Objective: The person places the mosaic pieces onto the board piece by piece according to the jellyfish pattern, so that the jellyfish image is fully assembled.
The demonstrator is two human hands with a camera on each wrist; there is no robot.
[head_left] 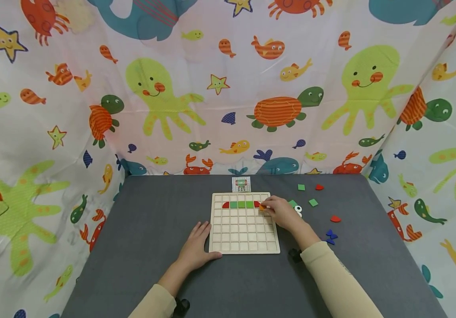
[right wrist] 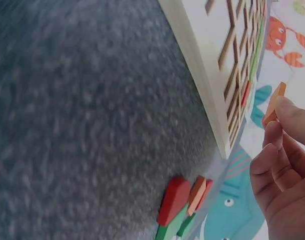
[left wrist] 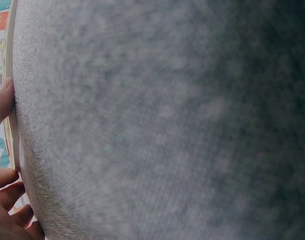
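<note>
A light wooden grid board (head_left: 244,230) lies on the grey table. Along one of its upper rows sit several green squares (head_left: 241,204), with a rounded red piece (head_left: 226,205) at the left end and another red piece (head_left: 256,204) at the right. Between thumb and fingers my right hand (head_left: 282,213) pinches a small orange piece (right wrist: 275,103), held over the board's upper right, just past the red one. My left hand (head_left: 197,245) rests at the board's lower left corner, fingers along the left edge and thumb at the front edge.
A small picture card (head_left: 241,184) stands behind the board. To the right lie loose green squares (head_left: 313,202), red pieces (head_left: 335,218), blue pieces (head_left: 331,241) and white round pieces with dark centres (head_left: 298,209), partly behind my right hand. A patterned curtain (head_left: 228,145) borders the table.
</note>
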